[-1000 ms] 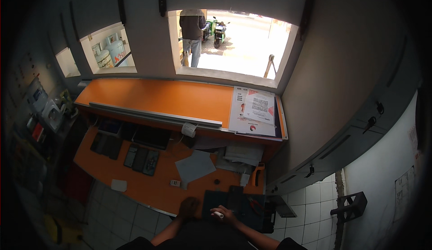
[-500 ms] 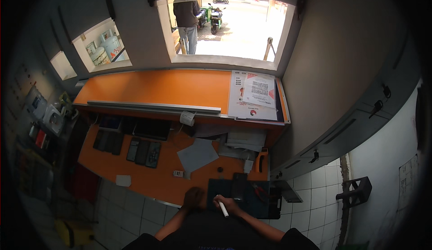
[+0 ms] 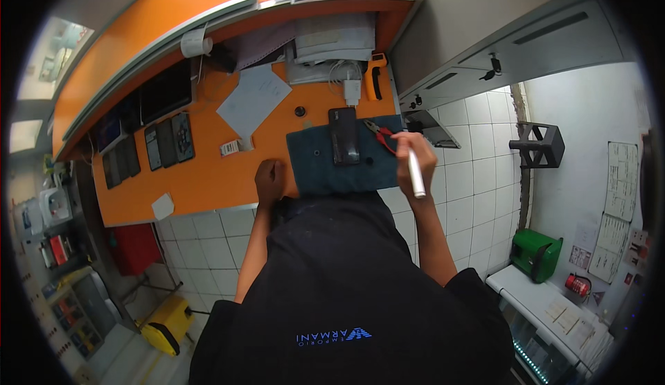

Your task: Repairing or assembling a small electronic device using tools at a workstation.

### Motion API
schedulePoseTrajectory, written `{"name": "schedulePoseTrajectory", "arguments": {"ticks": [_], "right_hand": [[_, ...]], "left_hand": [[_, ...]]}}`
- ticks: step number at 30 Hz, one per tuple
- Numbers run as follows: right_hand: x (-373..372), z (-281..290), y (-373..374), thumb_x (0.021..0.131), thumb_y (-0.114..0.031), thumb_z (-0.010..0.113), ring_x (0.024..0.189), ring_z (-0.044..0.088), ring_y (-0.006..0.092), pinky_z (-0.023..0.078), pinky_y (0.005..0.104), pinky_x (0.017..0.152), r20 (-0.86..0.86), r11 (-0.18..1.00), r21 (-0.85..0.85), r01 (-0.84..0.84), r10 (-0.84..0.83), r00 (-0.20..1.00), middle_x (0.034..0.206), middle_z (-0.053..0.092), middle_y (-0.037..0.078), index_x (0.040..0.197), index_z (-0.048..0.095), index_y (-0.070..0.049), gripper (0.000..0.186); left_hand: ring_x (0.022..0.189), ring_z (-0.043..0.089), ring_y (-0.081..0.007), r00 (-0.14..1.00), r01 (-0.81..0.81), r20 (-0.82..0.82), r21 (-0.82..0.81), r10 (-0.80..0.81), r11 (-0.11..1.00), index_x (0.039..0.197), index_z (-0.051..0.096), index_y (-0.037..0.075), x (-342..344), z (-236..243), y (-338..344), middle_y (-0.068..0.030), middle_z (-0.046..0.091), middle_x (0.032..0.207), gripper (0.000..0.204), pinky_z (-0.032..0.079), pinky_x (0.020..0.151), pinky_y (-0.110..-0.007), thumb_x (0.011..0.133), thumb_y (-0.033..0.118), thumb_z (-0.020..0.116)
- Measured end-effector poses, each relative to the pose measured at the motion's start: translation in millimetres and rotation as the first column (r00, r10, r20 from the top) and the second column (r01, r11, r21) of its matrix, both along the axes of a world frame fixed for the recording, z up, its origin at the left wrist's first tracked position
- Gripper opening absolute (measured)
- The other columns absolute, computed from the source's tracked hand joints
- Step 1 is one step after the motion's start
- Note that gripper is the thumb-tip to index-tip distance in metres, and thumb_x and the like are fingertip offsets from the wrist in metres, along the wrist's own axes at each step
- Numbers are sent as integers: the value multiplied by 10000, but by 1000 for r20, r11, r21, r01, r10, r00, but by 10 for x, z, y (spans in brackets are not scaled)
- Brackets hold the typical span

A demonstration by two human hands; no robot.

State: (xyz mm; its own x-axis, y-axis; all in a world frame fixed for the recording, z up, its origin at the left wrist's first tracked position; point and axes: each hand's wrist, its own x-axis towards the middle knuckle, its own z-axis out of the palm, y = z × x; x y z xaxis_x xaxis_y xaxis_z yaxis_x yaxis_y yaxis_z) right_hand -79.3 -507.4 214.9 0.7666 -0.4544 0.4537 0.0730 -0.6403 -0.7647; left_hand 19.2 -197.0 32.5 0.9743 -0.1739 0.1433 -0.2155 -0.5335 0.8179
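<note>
My right hand [image 3: 420,158] is closed around a white pen-shaped stick [image 3: 416,175], which points down toward me. It hovers by the cloth's right edge, close to the red-handled pliers [image 3: 381,135]; whether it touches them I cannot tell. Curled into a fist, my left hand [image 3: 269,178] rests at the table's near edge, left of the dark green cloth [image 3: 308,163]; nothing shows in its fingers. On that cloth lies a dark phone [image 3: 343,137], with a small dark round piece [image 3: 369,161] and a small ring [image 3: 317,153] near it.
On the orange table [image 3: 208,184] are several phones [image 3: 170,140], a white paper sheet [image 3: 255,97], a small box [image 3: 230,149] and a white charger [image 3: 352,92]. A yellow-and-black handheld tool [image 3: 376,78] stands farther back. Grey cabinets [image 3: 478,66] with keys border the right side.
The view has tilted down toward the table and my body. My right hand has moved right, away from my left fist, still holding the white stick. My left hand remains closed at the table edge.
</note>
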Motion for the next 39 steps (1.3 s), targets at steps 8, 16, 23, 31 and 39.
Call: {"name": "schedulePoseTrajectory", "arguments": {"ticks": [8, 16, 23, 31, 39], "right_hand": [[-943, -612, -43, 976, -131, 510, 581, 491, 128, 397, 303, 530, -259, 912, 299, 279, -204, 944, 704, 543, 57, 950, 618, -16, 160], [-1133, -1176, 112, 1014, -194, 486, 526, 437, 72, 330, 231, 475, -390, 777, 459, 432, -260, 883, 637, 446, -15, 976, 554, -67, 149], [-1013, -1366, 201, 1043, -262, 494, 513, 413, 55, 320, 245, 427, -550, 542, 683, 490, -60, 833, 631, 461, -3, 834, 518, -67, 287], [-894, -1338, 193, 1042, -251, 498, 491, 388, 50, 290, 208, 423, -260, 883, 383, 271, -178, 949, 591, 427, -12, 898, 485, -78, 226], [-878, -1454, 226, 1053, -283, 485, 445, 408, 75, 272, 231, 390, -569, 220, 796, 564, -46, 821, 560, 414, -3, 823, 432, -101, 299]], "left_hand": [[621, 521, -212, 1000, 18, -23, -16, -18, 1000, 829, 660, 6, -249, -126, 211, -100, 538, 697, 192, 413, 592, -346, 951, 141, 598], [612, 512, -208, 999, 52, 9, 12, -52, 999, 803, 667, 12, -157, -129, 158, -92, 528, 678, 205, 403, 581, -342, 948, 141, 602], [612, 516, -217, 1000, 19, 24, 13, -19, 1000, 808, 669, 16, -131, -34, 97, -92, 525, 671, 195, 406, 584, -350, 943, 142, 607], [608, 514, -220, 1000, 10, 3, 20, -10, 1000, 783, 650, 13, -175, -58, 117, -95, 521, 663, 198, 404, 577, -351, 935, 133, 611], [604, 522, -227, 1000, 10, -5, 34, -10, 999, 786, 649, 14, -208, -33, 147, -99, 529, 670, 191, 410, 576, -355, 931, 133, 614]]}}
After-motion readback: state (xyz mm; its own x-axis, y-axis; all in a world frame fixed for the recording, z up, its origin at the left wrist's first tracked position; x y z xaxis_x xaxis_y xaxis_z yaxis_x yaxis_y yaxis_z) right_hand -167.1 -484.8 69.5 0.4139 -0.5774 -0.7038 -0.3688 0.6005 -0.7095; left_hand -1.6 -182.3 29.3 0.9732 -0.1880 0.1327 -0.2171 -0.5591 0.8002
